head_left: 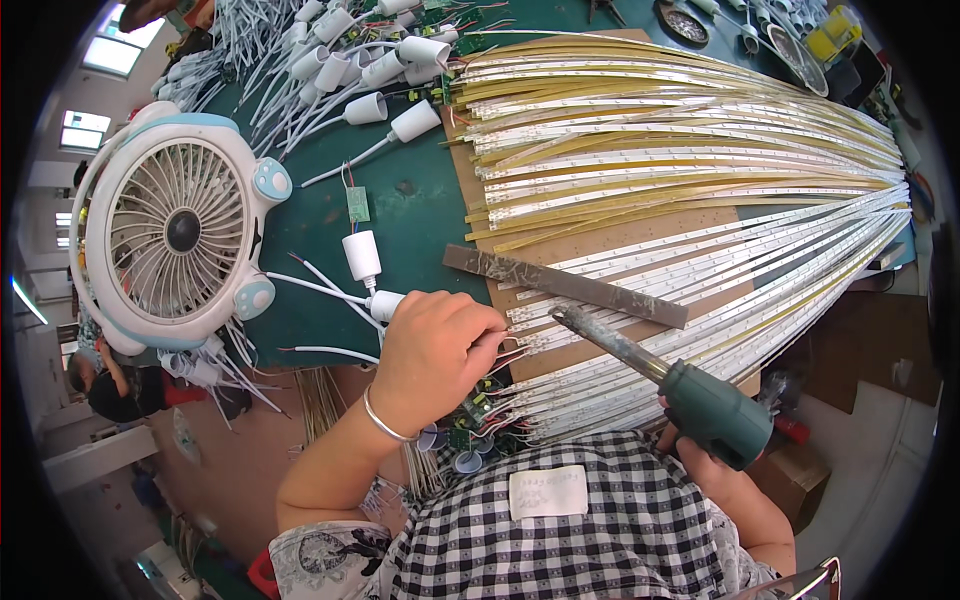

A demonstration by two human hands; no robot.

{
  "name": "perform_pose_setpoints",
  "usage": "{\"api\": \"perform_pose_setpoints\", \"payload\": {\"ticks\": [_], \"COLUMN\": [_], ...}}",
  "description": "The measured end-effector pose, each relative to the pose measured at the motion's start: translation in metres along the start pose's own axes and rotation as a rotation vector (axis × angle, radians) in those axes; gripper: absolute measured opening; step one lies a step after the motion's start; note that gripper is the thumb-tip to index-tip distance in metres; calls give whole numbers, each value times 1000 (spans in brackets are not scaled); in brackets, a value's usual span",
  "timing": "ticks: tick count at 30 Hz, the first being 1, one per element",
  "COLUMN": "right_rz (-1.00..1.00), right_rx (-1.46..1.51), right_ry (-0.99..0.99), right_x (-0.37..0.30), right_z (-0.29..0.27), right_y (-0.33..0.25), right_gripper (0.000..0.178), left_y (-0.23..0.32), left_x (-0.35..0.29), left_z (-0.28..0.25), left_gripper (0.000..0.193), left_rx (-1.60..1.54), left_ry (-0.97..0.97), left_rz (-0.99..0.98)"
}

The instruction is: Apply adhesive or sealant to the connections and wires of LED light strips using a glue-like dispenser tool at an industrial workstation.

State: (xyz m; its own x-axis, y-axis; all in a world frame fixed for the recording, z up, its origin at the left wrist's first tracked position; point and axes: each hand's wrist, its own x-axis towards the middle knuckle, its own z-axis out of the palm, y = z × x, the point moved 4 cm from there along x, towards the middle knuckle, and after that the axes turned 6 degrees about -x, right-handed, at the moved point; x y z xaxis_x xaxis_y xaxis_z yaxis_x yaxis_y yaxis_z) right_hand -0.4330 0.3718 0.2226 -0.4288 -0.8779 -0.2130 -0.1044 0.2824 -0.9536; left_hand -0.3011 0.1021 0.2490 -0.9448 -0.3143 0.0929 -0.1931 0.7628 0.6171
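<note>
My left hand (440,350), with a bangle at its wrist, is closed in a pinch over the near ends of the white LED strips (600,355). A thin wire appears at its fingertips, mostly hidden by them. In my right hand (700,462) is a soldering iron with a dark green handle (718,412); its tip slants up and left over the strips, apart from my left fingers. A flat metal bar (565,285) lies across the strips. Beside my left hand are white lamp sockets (362,257), with a small green circuit board (358,204) above one.
A white and blue fan (180,230) stands at the left. White sockets with cables (380,70) are heaped at the far left of the green table (400,190). Yellow-backed strips (620,140) fan out over cardboard (700,225). Round dishes (684,24) sit at the far right.
</note>
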Motion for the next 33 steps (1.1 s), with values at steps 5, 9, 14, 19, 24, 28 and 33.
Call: {"api": "perform_pose_setpoints", "payload": {"ticks": [5, 9, 14, 19, 24, 28, 33], "right_rz": [11, -80, -98, -165, -137, -130, -111], "right_rx": [-97, -140, -104, -197, -279, -279, -290], "right_ry": [-61, -38, -54, -42, -71, -62, -65], "right_x": [0, 5, 12, 17, 20, 19, 17], "right_z": [-1, 2, 6, 8, 9, 10, 10], "right_y": [-1, -6, -16, -25, -26, -25, -21], "right_gripper": [48, 47, 28, 28, 29, 28, 29], "left_y": [-1, 1, 1, 2, 2, 2, 2], "left_x": [0, -2, -1, -2, -2, -1, -2], "left_z": [2, 6, 7, 7, 8, 8, 9], "left_gripper": [7, 8, 9, 9, 9, 10, 10], "left_rx": [36, 106, 123, 133, 143, 144, 148], "left_ry": [19, 48, 55, 63, 74, 67, 70], "left_rz": [1, 3, 23, 42, 43, 49, 53]}}
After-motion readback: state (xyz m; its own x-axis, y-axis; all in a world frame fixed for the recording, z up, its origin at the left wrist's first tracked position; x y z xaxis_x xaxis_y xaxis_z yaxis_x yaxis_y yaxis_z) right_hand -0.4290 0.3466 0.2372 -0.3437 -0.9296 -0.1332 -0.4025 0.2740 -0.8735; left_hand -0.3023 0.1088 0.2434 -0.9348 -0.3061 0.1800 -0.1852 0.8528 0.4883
